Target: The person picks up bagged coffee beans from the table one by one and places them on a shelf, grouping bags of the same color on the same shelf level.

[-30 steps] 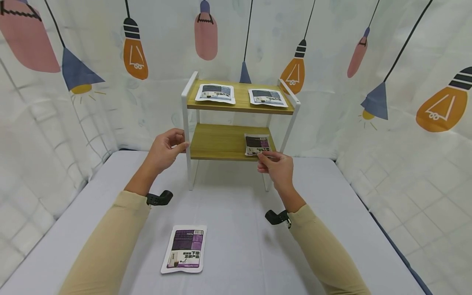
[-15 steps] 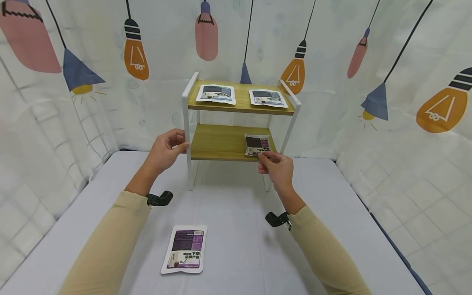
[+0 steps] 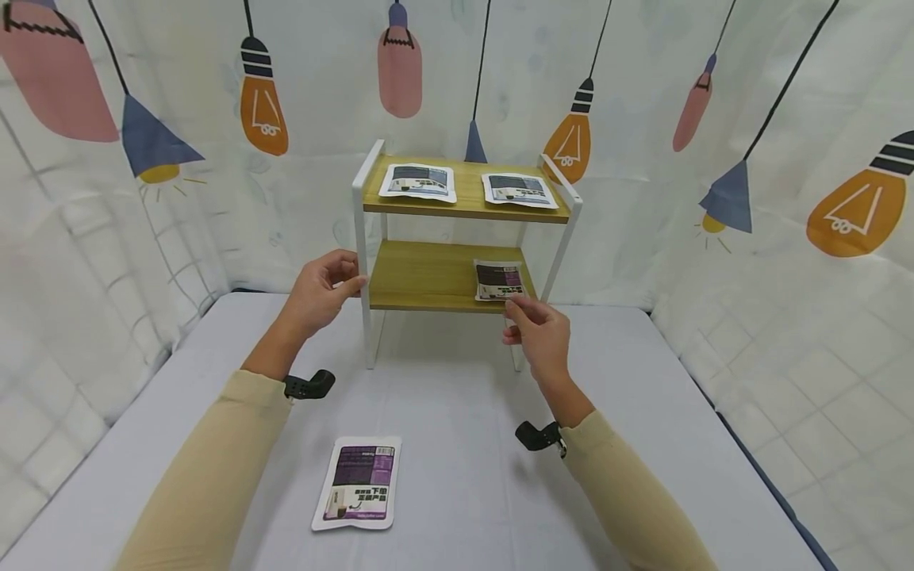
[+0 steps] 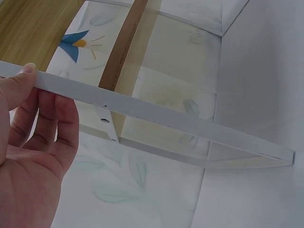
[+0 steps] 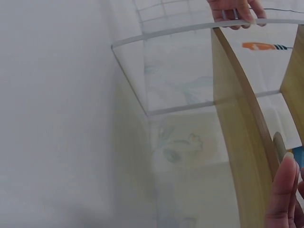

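Note:
My left hand (image 3: pixel 324 289) pinches the white side post of a small two-tier shelf (image 3: pixel 428 277); in the left wrist view the thumb (image 4: pixel 27 71) lies on one side of the post, with curled fingers on the other. A purple-and-black pouch (image 3: pixel 497 277) lies flat at the right of the lower shelf board. At its front right corner is my right hand (image 3: pixel 539 329), thumb and forefinger near the board's front edge. The right wrist view shows the thumb (image 5: pixel 284 175) extended beside the pouch's edge (image 5: pixel 279 142); any contact is unclear.
Two blue-and-white pouches, one left (image 3: pixel 418 182) and one right (image 3: pixel 519 189), lie on the top board. Another purple pouch (image 3: pixel 359 482) rests on the white-covered table (image 3: pixel 457 444), nearer the person. A patterned curtain (image 3: pixel 314 198) hangs behind the shelf.
My right hand has shifted slightly right, off the pouch's corner, while the pouch stays where it was. The left hand has not moved.

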Demonstrator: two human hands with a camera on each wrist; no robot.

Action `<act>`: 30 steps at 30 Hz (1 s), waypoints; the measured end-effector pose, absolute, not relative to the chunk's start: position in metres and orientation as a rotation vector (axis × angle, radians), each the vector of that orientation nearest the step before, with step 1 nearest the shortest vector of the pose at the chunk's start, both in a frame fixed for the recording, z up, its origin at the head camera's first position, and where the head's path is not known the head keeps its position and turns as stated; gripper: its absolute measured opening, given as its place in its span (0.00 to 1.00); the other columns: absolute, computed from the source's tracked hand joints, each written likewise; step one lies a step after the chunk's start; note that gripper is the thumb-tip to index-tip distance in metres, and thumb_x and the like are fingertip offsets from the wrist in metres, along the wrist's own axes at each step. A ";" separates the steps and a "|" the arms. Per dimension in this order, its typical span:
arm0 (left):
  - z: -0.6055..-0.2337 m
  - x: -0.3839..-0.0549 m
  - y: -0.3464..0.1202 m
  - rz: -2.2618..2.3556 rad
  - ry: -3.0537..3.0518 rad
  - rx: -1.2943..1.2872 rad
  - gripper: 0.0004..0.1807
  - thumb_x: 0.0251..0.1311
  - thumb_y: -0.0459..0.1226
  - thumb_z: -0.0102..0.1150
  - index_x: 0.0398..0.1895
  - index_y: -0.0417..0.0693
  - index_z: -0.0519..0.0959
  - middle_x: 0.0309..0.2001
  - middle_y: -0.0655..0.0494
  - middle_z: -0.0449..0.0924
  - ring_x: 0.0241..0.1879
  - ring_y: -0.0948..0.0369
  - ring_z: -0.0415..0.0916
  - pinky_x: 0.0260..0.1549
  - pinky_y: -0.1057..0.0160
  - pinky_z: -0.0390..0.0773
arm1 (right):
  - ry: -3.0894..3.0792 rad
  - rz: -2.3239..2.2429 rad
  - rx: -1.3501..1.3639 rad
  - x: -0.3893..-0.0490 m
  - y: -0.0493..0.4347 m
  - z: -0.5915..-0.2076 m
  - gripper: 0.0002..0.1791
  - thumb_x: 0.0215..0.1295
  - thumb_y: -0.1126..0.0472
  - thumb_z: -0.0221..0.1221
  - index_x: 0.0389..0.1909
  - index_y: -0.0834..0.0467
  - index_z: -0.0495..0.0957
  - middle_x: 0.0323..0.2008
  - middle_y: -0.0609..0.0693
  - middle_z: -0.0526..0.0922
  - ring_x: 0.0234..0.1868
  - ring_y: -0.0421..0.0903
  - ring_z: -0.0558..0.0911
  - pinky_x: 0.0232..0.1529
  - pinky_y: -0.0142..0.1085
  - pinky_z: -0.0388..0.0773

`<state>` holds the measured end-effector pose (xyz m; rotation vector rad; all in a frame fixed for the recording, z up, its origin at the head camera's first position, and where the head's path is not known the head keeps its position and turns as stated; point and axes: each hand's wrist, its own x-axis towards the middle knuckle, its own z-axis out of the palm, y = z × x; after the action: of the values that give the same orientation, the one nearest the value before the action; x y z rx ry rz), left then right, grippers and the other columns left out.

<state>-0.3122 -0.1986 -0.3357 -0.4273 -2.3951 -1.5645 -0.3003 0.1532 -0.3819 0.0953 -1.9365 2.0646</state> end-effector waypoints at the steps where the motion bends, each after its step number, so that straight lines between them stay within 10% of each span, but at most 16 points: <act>1: -0.336 -0.313 -0.199 -1.570 -2.395 -0.427 0.15 0.72 0.39 0.61 0.59 0.47 0.77 0.46 0.46 0.82 0.50 0.59 0.81 0.45 0.75 0.82 | -1.939 2.057 0.093 -0.299 0.154 -0.383 0.16 0.65 0.53 0.70 0.48 0.59 0.87 0.39 0.64 0.87 0.19 0.41 0.83 0.25 0.34 0.86; 30: -0.338 -0.315 -0.200 -1.575 -2.375 -0.444 0.15 0.72 0.39 0.61 0.58 0.45 0.78 0.45 0.47 0.82 0.47 0.64 0.81 0.45 0.73 0.83 | -2.337 2.031 0.206 -0.241 0.125 -0.432 0.20 0.65 0.55 0.70 0.57 0.54 0.83 0.46 0.57 0.88 0.43 0.64 0.87 0.39 0.36 0.88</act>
<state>-0.3150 -0.1999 -0.3381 -0.4444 -2.3750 -1.5751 -0.2409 0.1252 -0.4323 0.2064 -2.3367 2.0310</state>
